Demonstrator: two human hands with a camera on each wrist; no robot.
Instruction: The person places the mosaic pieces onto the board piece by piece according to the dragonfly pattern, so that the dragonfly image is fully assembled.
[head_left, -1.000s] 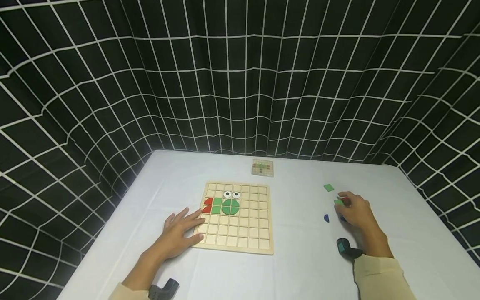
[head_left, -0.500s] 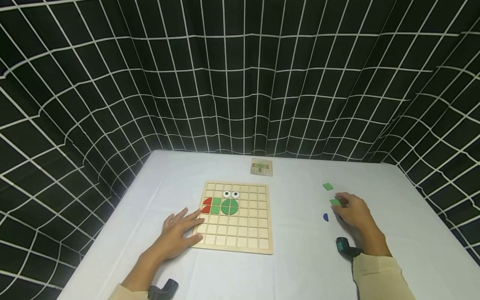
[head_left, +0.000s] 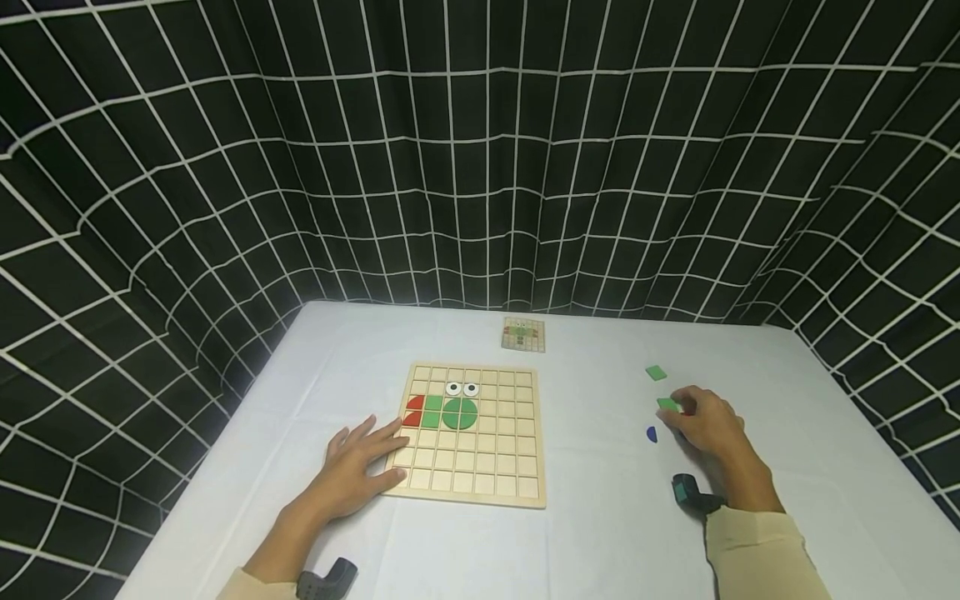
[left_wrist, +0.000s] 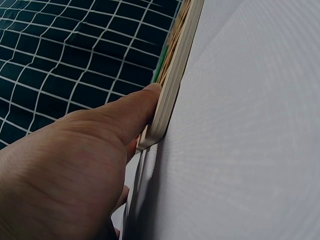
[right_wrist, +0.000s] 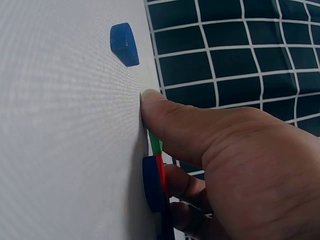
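My left hand (head_left: 352, 471) lies with fingers spread on the left edge of a square wooden grid board (head_left: 502, 458). The board bears red quarter-round tiles (head_left: 412, 412), green square tiles (head_left: 432, 403), a green circle of quarter tiles (head_left: 460, 414) and two eye tiles (head_left: 462, 389). At the right, my right hand (head_left: 708, 423) pinches a green square tile (head_left: 667, 404) between thumb and finger, low over the table. In the right wrist view, a red tile (right_wrist: 161, 170) and a blue tile (right_wrist: 152, 185) show beside the curled fingers; the hand mostly hides them from the head view.
Another green tile (head_left: 656, 372) lies just beyond the right hand. A blue half-round tile (head_left: 652, 434) is on the hand's near left. Behind the board lies a small pattern card (head_left: 523, 334). A dark gridded curtain (head_left: 495, 167) borders the white table (head_left: 600, 533).
The green square tile has shifted slightly left with the right hand's fingertips. The red tile seen in that hand earlier is now largely covered. The left hand stays put.
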